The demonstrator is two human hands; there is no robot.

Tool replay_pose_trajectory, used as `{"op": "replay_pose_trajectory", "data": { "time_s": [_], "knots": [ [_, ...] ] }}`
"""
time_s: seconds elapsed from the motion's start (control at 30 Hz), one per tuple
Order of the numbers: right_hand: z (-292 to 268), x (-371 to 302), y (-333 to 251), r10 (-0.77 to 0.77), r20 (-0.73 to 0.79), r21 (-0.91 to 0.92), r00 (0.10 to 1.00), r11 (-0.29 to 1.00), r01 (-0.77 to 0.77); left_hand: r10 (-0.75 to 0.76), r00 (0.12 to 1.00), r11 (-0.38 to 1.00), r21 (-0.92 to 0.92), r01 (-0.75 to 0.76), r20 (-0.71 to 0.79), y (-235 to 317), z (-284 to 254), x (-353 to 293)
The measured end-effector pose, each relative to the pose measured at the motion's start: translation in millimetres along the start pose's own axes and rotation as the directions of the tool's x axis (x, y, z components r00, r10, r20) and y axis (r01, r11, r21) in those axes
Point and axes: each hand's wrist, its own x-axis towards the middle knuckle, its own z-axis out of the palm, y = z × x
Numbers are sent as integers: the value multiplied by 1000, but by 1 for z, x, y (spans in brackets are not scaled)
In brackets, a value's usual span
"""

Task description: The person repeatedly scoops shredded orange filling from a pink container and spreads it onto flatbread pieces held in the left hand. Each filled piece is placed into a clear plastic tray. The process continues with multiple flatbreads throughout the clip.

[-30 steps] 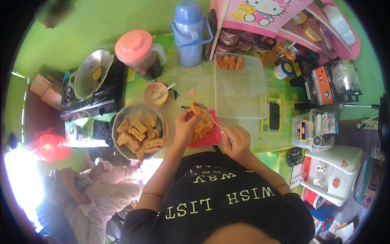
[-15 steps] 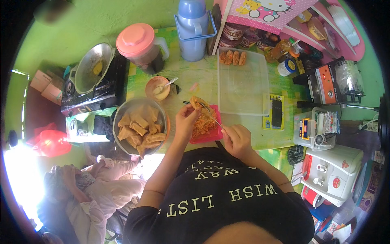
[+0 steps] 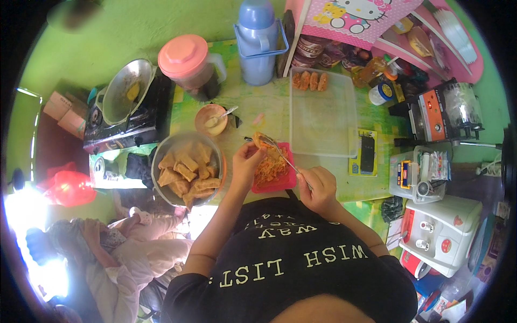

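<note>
Pinched in the fingers of my left hand (image 3: 246, 164) is a piece of fried tofu (image 3: 260, 140). My right hand (image 3: 319, 188) is closed round the handle of a metal spoon (image 3: 288, 160), whose tip is at the tofu. Just beneath lies a pink tray (image 3: 292, 179) with shredded orange filling (image 3: 267, 175). To the left stands a large clear bowl (image 3: 155, 176) heaped with brown fried tofu pieces (image 3: 186, 171). Beyond my right hand sits a shallow clear plastic container (image 3: 323, 121), with several filled pieces (image 3: 309, 81) lined up at its far end.
A small bowl (image 3: 201, 114) of pale paste holds another spoon. Behind it are a pink-lidded jug (image 3: 184, 59) and a blue flask (image 3: 256, 51). A wok (image 3: 125, 94) rests on the stove at left. A phone-like black item (image 3: 367, 153) lies right. Someone in pale clothes (image 3: 134, 264) sits lower left.
My right hand has moved slightly down and right with the spoon. The left hand still holds the tofu, now tilted a little differently. The whole view has shifted slightly.
</note>
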Motion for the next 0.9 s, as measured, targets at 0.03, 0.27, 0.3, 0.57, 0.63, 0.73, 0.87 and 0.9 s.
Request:
{"op": "replay_pose_trajectory", "data": {
  "time_s": [0.03, 0.27, 0.3, 0.57, 0.63, 0.73, 0.87, 0.9],
  "knots": [
    [0, 0, 0, 7, 5, 6, 1000, 1000, -7, -1, 1000, 1000, 13, 1, -4, 0, 0, 0],
    [-8, 5, -4, 12, 40, -13, 999, 1000, -11, 18, 1000, 1000, 23, -18, 2, 3, 1, -2],
    [-11, 7, -6, 6, 32, -14, 999, 1000, -6, 22, 1000, 999, 33, -22, -4, -1, -3, 1],
    [-19, 13, 0, 131, -15, 8, 991, 991, -131, 36, 999, 999, 10, -36, 15, -3, -3, 2],
    [-16, 12, 6, 216, -15, 43, 976, 976, -216, 29, 999, 1000, 11, -29, 30, 0, -1, -1],
    [-13, 10, 7, 291, 7, 46, 957, 956, -291, 43, 998, 999, -13, -43, 37, -1, 0, -1],
    [-8, 9, 4, 160, -20, 40, 987, 986, -160, 30, 998, 1000, 9, -30, 47, -1, 0, -1],
    [-6, 9, 4, 129, -24, 34, 991, 991, -129, 39, 999, 999, 11, -40, 37, -4, -2, 0]
  ]
}}
